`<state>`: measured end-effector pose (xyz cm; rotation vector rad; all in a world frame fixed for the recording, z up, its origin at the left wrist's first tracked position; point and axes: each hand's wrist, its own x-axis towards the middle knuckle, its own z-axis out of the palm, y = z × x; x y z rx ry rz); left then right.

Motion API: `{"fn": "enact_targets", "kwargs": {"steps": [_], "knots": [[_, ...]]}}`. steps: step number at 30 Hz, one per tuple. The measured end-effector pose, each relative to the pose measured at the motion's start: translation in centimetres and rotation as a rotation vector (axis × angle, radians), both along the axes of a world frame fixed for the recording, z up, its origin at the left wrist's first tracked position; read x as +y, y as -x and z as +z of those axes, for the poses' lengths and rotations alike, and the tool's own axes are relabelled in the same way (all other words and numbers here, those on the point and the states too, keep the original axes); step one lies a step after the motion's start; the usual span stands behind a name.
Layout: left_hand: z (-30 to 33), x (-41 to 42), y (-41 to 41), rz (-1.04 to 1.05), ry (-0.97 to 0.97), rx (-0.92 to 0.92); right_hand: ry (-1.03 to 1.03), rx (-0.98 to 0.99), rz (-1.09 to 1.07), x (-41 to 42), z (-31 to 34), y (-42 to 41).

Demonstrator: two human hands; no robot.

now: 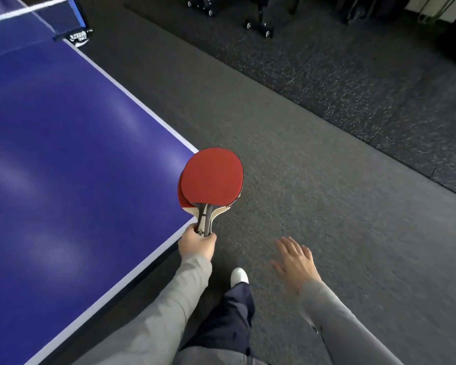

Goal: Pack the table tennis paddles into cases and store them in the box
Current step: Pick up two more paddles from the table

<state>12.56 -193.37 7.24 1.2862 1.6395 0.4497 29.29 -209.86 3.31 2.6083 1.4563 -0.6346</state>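
Note:
Two red-faced table tennis paddles (212, 176) are stacked together, the lower one peeking out at the left. My left hand (197, 243) grips both handles from below, holding the blades upright over the corner of the blue table (63, 154). My right hand (296, 262) hangs free over the grey floor to the right, fingers spread and holding nothing. No case or box is in view.
The table's net post (74, 35) stands at the far left edge. Wheeled black equipment (258, 25) sits at the back on darker speckled mats. Grey carpet (327, 206) stretches ahead and right. My white shoe (238, 276) shows below.

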Motion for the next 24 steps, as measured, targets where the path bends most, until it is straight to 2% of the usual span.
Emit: {"fn": "enact_targets", "kwargs": {"steps": [7,13,20,24], "knots": [[-1.5,5.3,-12.0,0.015,0.011,0.016,0.053,-0.034,0.053,5.7,-0.3,-11.9],[-1.5,10.1,-17.7,0.12,0.03,0.013,0.085,-0.029,0.052,11.0,0.5,-20.4],[-1.8,15.2,-21.6,0.306,0.064,0.09,0.087,0.013,0.24,20.5,-1.1,-27.4],[-1.5,18.0,-24.6,0.485,0.068,0.107,0.111,0.036,0.434,27.7,-1.9,-31.2]]}}
